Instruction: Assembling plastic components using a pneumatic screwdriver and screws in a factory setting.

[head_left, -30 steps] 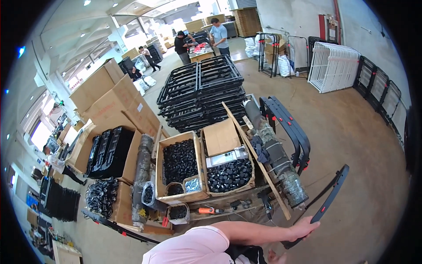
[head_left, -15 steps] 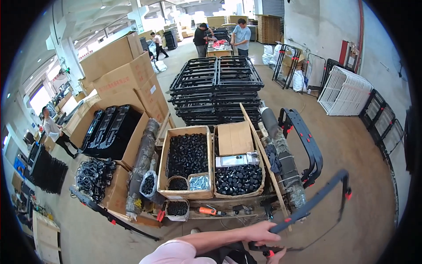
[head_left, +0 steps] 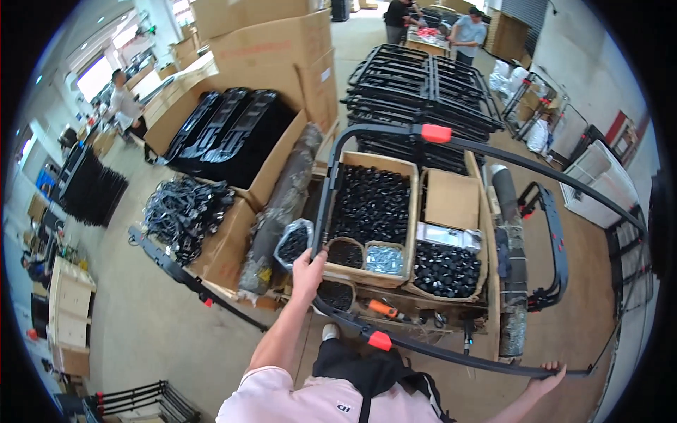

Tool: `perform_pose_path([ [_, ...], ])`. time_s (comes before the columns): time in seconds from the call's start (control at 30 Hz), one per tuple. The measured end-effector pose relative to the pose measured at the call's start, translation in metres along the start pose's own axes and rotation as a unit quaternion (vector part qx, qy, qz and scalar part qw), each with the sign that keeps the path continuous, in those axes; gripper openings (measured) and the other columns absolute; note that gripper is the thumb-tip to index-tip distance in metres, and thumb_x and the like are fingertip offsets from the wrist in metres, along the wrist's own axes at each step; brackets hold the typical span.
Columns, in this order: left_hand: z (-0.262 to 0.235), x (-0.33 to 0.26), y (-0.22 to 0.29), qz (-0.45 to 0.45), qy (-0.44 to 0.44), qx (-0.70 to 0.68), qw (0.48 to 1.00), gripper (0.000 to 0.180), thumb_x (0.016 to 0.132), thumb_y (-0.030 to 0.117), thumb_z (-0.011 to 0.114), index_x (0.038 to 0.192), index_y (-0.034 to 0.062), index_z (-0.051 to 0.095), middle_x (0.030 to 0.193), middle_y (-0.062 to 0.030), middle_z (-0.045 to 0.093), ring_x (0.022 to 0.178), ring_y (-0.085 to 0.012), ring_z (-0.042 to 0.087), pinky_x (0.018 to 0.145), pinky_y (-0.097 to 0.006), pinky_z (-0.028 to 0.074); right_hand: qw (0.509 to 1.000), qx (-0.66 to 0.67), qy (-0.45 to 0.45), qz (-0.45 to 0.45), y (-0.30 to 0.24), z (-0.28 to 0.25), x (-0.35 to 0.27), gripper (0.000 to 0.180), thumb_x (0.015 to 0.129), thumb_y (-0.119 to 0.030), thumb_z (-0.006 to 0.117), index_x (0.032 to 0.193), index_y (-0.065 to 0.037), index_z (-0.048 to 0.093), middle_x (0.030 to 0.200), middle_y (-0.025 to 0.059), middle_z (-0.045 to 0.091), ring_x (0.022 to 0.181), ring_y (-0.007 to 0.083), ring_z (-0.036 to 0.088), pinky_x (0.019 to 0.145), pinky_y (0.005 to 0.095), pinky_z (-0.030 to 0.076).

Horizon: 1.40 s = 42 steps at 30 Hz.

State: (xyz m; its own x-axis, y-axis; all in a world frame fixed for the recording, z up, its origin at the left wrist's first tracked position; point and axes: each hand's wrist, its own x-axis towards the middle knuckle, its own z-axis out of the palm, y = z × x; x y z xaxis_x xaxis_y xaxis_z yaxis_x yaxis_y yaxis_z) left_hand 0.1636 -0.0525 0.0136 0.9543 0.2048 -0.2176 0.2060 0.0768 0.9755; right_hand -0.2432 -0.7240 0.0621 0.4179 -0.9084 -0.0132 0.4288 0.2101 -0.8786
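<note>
frame (head_left: 326, 192): one big black bar frame is slanting across the front of the bench, its upper side passing above the boxes; i'm not able to tell whether it is touching them.
left hand (head_left: 309, 271): this one is holding the left side bar, fingers curling closed round it, just beside a small bag (head_left: 285, 261) of black parts.
right hand (head_left: 549, 381): this one is holding the near bar close to its right end, fingers bending over the top; how hard it is squeezing is not showing.
boxes (head_left: 412, 225): two open ones are sitting under the frame; a dipping bar could be catching a rim and spilling small parts, the cause being the far side hanging with no hand on it.
curved bars (head_left: 559, 247): these are standing at the right; a wide swing of the frame could be knocking them, since its right end is reaching so far out.
red pieces (head_left: 436, 133): two are showing on the frame.
wrapped rolls (head_left: 285, 208): two are lying, one on each side of the boxes.
orange tool (head_left: 384, 309): one is lying at the bench's near edge.
people (head_left: 127, 102): three others are showing, one at the left, two at the back.
black caps: too many are lying heaped for counting.
</note>
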Motion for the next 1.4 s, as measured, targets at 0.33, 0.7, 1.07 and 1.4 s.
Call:
perform_pose_path([
  [0.33, -0.217, 0.079, -0.038, -0.07, 0.113, 0.185, 0.974, 0.031, 0.096, 0.033, 0.071, 0.097, 0.0026, 0.077, 0.07, -0.0007, 0.064, 0.064, -0.0115, 0.057, 0.064, -0.036, 0.047, 0.988, -0.077, 0.021, 0.135, 0.127, 0.224, -0.073, 0.02, 0.101, -0.035, 0.071, 0.098, -0.017, 0.063, 0.08, -0.0041, 0.06, 0.071, 0.011, 0.059, 0.066, 0.0278, 0.048],
  [0.7, -0.242, 0.101, -0.041, 0.058, 0.111, 0.468, 0.875, 0.04, 0.099, 0.035, 0.065, 0.127, 0.0076, 0.073, 0.108, -0.0214, 0.067, 0.105, -0.0427, 0.065, 0.093, -0.049, 0.052, 0.954, -0.069, -0.013, 0.291, 0.211, 0.205, -0.092, 0.018, 0.093, -0.03, 0.069, 0.096, -0.013, 0.063, 0.087, 0.0081, 0.065, 0.084, 0.0278, 0.065, 0.085, 0.0492, 0.052],
  [1.07, -0.234, 0.117, -0.082, 0.09, 0.132, 0.604, 0.781, 0.049, 0.099, 0.029, 0.064, 0.133, -0.006, 0.065, 0.12, -0.0284, 0.065, 0.113, -0.0472, 0.062, 0.098, -0.053, 0.049, 0.701, -0.649, -0.092, 0.283, 0.248, 0.133, -0.072, 0.029, 0.088, -0.022, 0.067, 0.106, -0.001, 0.074, 0.1, 0.0182, 0.076, 0.1, 0.032, 0.074, 0.091, 0.046, 0.059],
  [1.4, -0.024, 0.031, 0.005, 0.156, 0.077, 0.325, 0.93, 0.029, 0.108, 0.015, 0.057, 0.127, -0.004, 0.069, 0.111, -0.0118, 0.073, 0.098, -0.0192, 0.067, 0.09, -0.034, 0.055, 0.517, -0.803, -0.158, 0.25, 0.391, 0.078, 0.005, 0.08, 0.092, -0.04, 0.067, 0.159, -0.008, 0.037, 0.161, 0.0223, 0.044, 0.144, 0.029, 0.049, 0.114, 0.0459, 0.043],
])
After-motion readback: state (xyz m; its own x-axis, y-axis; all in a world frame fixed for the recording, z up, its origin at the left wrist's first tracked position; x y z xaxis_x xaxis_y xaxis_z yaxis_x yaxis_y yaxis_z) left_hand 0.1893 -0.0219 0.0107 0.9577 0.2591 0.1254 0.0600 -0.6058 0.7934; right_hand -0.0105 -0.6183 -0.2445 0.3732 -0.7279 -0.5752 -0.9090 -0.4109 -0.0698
